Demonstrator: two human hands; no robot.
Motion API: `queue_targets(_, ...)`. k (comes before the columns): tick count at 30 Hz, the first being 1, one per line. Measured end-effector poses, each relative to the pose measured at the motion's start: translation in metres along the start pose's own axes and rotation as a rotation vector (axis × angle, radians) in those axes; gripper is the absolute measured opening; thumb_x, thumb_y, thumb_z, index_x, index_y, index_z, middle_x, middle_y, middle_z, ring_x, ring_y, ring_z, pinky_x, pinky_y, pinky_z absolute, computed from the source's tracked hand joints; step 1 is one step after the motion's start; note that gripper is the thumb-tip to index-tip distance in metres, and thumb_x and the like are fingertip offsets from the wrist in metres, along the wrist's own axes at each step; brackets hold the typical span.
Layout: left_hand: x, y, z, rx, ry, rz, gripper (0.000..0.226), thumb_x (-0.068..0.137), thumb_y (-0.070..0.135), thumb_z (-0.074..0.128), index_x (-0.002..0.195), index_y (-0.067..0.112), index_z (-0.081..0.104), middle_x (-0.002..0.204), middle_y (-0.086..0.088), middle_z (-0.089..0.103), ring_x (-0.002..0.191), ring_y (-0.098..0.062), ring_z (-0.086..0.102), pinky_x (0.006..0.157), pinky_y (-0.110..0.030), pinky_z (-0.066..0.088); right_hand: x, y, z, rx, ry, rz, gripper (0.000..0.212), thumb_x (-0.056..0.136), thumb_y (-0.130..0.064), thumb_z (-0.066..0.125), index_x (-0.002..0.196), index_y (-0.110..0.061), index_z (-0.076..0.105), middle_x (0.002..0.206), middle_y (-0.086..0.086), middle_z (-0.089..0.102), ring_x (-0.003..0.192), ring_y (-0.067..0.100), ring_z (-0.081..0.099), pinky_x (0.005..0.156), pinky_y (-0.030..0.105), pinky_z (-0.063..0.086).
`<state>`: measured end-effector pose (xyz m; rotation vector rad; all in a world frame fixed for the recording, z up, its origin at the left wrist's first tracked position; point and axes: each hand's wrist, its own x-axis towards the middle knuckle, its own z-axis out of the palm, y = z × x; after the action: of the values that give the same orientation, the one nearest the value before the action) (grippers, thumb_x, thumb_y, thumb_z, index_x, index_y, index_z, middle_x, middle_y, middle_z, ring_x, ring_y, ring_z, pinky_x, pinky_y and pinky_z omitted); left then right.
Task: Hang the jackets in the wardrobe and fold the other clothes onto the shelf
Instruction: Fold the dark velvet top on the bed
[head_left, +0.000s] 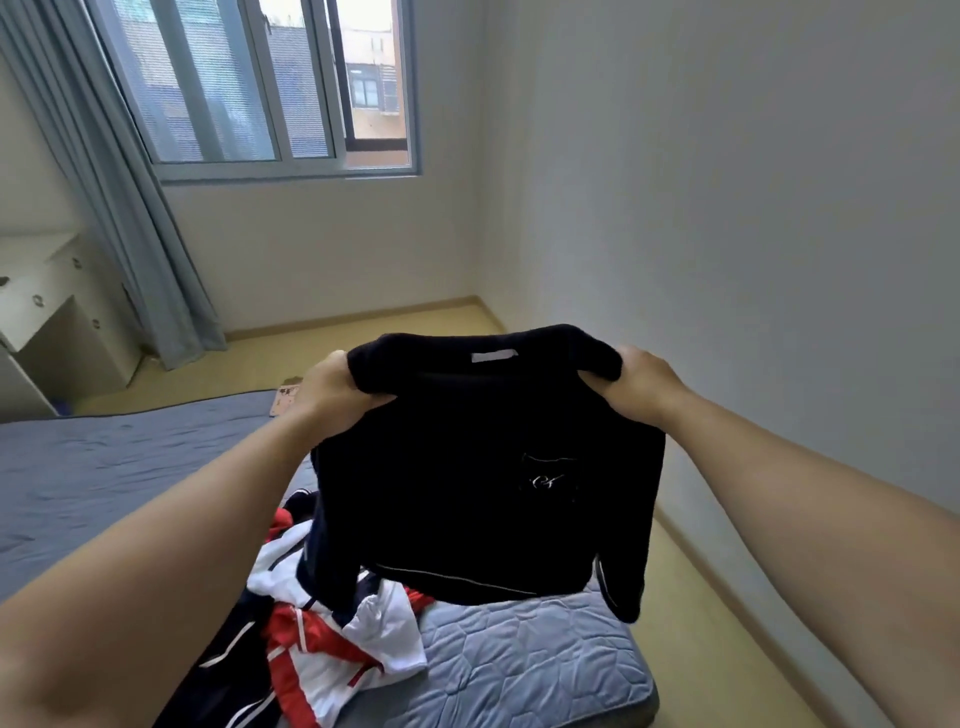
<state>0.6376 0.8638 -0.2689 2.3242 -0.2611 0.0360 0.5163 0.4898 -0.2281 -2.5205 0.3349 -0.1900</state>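
A bed (519, 670) with a quilted blue-grey cover fills the lower left of a bare room with pale walls (727, 208) and a yellowish floor (363, 327). A large window (249, 88) sits in the far wall, a grey-blue curtain (124, 218) drawn to its left, beside a white drawer unit (47, 312) cut off by the frame edge.

Over the bed's near corner, the left hand (332, 387) and right hand (639, 387) each clutch a shoulder of a black top (467, 467), holding it up so it hangs open. It has a white neck label and a small chest pocket. Whether its hem touches the mattress is unclear.

A crumpled red, white and navy jacket pile (332, 639) lies on the bed, partly hidden by the top and left forearm. A small flat object (284, 400) by the bed's far edge is hard to make out.
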Motion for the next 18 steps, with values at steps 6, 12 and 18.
queue_targets(6,-0.009,0.054,-0.022,0.405,-0.029,-0.021,0.039,0.066,0.018,0.065,0.097,0.02,0.041,0.096,-0.008,0.059,0.084,-0.027,0.058,0.07,-0.041,0.052,0.02,0.039,-0.029,-0.205,-0.083,-0.057,0.033,0.102,-0.048,0.046,0.107,-0.019,0.061,0.097,0.005,0.063,0.097,0.033,0.061,0.078,0.035,0.044)
queue_targets(12,-0.03,0.072,-0.014,0.561,0.127,-0.026,0.042,0.083,-0.004,0.057,0.118,0.017,0.062,0.115,-0.011,0.062,0.097,-0.03,0.058,0.077,-0.035,0.048,0.026,0.074,-0.064,-0.416,-0.223,0.087,0.021,0.102,-0.028,0.051,0.104,-0.013,0.064,0.095,0.01,0.062,0.078,0.03,0.066,0.067,0.039,0.062)
queue_targets(18,-0.06,0.102,0.008,0.572,0.265,-0.195,0.029,0.091,0.007,0.049,0.099,0.023,0.072,0.1,-0.007,0.07,0.086,-0.028,0.061,0.076,-0.036,0.054,0.034,0.095,-0.064,0.631,-0.049,0.396,0.029,0.102,-0.004,0.037,0.12,-0.004,0.061,0.116,0.016,0.059,0.101,0.042,0.062,0.052,0.046,0.061)
